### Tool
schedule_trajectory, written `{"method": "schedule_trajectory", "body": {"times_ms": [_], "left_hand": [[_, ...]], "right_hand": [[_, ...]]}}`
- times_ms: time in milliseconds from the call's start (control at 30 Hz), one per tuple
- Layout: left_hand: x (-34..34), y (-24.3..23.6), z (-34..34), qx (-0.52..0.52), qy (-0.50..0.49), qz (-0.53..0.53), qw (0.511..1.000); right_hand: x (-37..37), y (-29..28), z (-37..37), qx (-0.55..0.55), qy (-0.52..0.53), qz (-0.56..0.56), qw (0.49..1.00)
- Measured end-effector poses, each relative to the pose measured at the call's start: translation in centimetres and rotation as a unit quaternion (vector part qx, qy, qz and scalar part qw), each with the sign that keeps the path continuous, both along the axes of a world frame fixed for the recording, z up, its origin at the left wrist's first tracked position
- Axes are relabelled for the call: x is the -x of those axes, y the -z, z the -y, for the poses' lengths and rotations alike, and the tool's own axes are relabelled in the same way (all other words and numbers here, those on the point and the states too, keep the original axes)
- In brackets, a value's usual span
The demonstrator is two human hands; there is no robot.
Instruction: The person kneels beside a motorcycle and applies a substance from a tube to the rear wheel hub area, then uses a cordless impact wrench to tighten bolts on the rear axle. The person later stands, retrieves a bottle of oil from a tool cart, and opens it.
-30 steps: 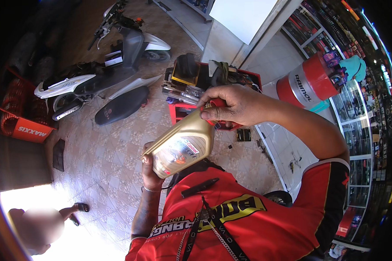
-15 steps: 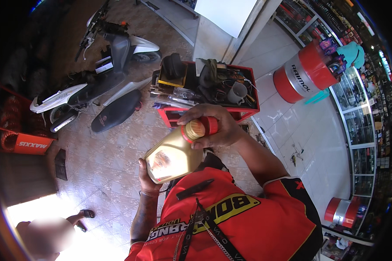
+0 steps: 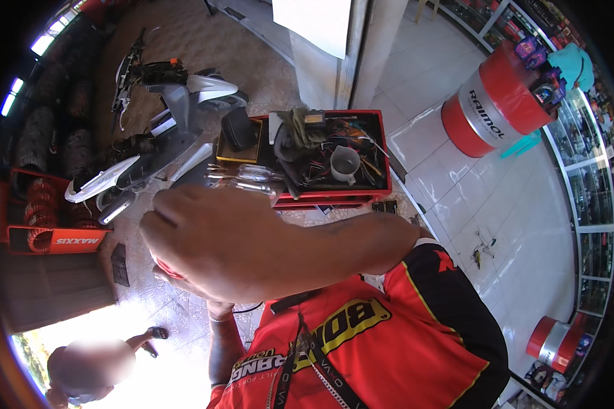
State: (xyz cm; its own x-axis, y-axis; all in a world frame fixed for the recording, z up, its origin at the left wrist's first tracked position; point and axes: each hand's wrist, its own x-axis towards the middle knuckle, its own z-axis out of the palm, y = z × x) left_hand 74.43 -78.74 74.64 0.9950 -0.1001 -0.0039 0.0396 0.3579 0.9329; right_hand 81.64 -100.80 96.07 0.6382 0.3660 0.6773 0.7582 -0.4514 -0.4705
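My right hand [image 3: 198, 235] is raised close to the camera, its back turned up and its fingers curled. At its lower left edge a sliver of a red cap [image 3: 168, 270] shows between the fingers. My right forearm [image 3: 341, 249] crosses the middle of the view. Beneath it, the wrist of my left hand [image 3: 220, 311] emerges with a bracelet on it, while the fingers are hidden. The gold bottle seen earlier is out of sight behind my right hand and arm.
Ahead stands a red tool cart [image 3: 334, 199] holding tools and a grey mug [image 3: 345, 163]. A partly dismantled motorcycle [image 3: 174, 112] is at the far left. A red-and-silver drum [image 3: 488, 105] stands at the right. Another person [image 3: 92, 368] is at the lower left.
My right hand has moved left and nearer the camera, away from the bottle's neck, with the red cap in its fingers. It now covers the bottle and most of my left hand.
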Motion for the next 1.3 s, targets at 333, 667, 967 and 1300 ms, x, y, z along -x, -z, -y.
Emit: {"method": "schedule_trajectory", "body": {"times_ms": [333,667,967,1300], "left_hand": [[-1.7,0.7,8.5,-0.18,-0.147,0.083,0.969],[-2.4,2.5,11.5,-0.241,-0.166,-0.003,0.956],[-4.4,2.9,13.6,-0.242,-0.116,-0.039,0.962],[-5.3,3.1,14.9,-0.248,-0.12,-0.061,0.959]], "right_hand": [[-2.4,5.8,3.6,-0.029,-0.057,-0.139,0.988],[-18.4,32.1,34.4,-0.026,0.448,-0.374,0.811],[-18.7,48.9,38.4,0.126,0.457,-0.402,0.783],[-10.1,44.9,35.8,0.138,0.367,-0.579,0.715]]}}
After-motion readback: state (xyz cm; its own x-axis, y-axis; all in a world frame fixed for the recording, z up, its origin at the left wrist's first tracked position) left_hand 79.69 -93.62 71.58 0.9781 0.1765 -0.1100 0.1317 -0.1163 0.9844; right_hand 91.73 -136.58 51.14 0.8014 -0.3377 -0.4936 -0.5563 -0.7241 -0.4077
